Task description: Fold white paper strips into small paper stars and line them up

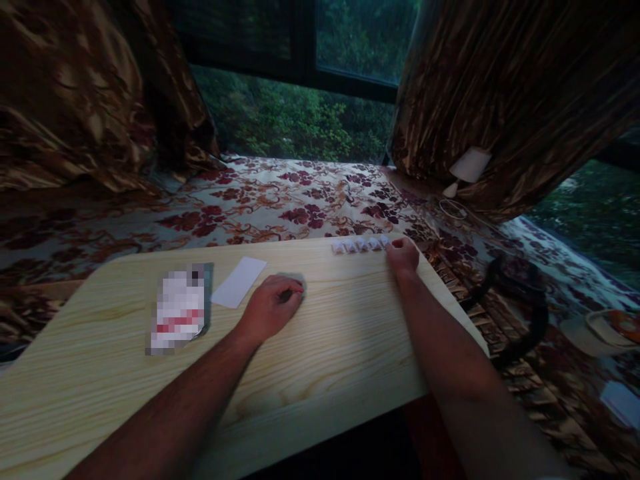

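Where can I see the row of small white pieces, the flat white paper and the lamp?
Row of small white pieces (363, 245): head view, on its middle piece.
Flat white paper (239, 283): head view, middle of its upper face.
Lamp (471, 165): head view, on its shade.

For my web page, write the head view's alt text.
The right hand is at the right end of a row of five small white pointed pieces on a wood-grain table. The left hand is loosely curled beside a white sheet; a pixelated item lies further left.
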The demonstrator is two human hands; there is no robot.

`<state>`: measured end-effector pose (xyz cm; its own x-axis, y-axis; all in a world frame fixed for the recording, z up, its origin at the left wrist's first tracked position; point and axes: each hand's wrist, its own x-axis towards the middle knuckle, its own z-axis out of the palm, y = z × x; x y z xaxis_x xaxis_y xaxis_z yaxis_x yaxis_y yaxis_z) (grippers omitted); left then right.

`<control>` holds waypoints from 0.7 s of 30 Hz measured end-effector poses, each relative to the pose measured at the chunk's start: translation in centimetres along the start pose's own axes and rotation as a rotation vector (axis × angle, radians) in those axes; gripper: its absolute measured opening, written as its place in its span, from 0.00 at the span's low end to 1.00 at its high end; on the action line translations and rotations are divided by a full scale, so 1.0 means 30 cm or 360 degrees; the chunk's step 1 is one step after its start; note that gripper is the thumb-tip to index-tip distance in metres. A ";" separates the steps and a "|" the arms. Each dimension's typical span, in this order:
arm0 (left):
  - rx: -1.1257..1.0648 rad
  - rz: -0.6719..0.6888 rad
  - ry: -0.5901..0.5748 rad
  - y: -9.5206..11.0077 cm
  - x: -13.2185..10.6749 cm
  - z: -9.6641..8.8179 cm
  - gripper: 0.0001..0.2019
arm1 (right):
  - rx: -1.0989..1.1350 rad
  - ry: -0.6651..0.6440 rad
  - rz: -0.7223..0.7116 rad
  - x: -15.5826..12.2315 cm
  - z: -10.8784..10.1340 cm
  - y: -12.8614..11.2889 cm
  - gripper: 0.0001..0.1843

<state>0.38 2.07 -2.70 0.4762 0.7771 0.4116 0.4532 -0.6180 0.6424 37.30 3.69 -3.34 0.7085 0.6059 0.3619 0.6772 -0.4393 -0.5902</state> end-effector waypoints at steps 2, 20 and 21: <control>0.0005 0.0001 0.0003 0.000 -0.002 0.000 0.07 | -0.0012 -0.0005 0.0006 -0.014 -0.005 -0.001 0.12; 0.0035 0.0021 0.0027 -0.001 -0.011 -0.001 0.07 | -0.0264 -0.0076 -0.0536 -0.099 -0.018 -0.046 0.19; 0.0036 0.0021 0.0021 0.000 -0.011 -0.001 0.07 | -0.0263 -0.0069 -0.0534 -0.094 -0.015 -0.047 0.19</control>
<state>0.19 1.82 -2.80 0.4720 0.7703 0.4287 0.4638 -0.6306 0.6223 34.42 2.30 -3.19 0.4349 0.7602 0.4827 0.8958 -0.3106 -0.3180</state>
